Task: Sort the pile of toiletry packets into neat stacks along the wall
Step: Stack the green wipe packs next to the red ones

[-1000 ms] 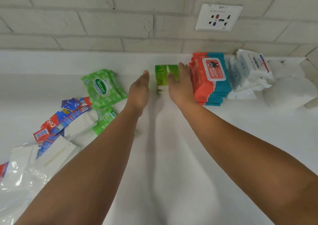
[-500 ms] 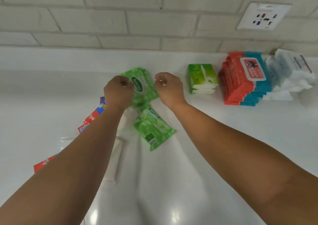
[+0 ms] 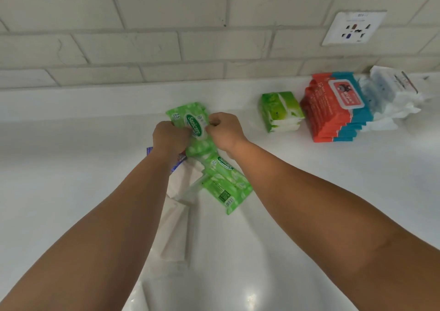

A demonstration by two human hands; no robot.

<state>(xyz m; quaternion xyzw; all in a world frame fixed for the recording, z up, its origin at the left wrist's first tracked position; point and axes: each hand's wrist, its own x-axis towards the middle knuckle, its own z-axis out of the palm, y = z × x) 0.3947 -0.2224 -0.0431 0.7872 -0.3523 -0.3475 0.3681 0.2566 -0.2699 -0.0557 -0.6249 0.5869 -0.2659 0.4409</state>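
Left hand [image 3: 170, 137] and right hand [image 3: 225, 131], fingers [image 3: 213, 121] curled, pinch one green wipes packet [image 3: 188, 117] near the wall [image 3: 166, 48], adjoining a second packet [image 3: 226, 182]; advisable: lift level, set squarely left of tissue stack [image 3: 281, 110], red stack [image 3: 331, 113] on the counter [image 3: 309, 191].

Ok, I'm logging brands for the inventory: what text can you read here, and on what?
"Sanicare": upper green packet.
"15": same packet, top left corner.
"Sanicare": lower green packet; its barcode digits are too small to read.
Red and blue pack label, wall socket print, white packets: too blurred to read.
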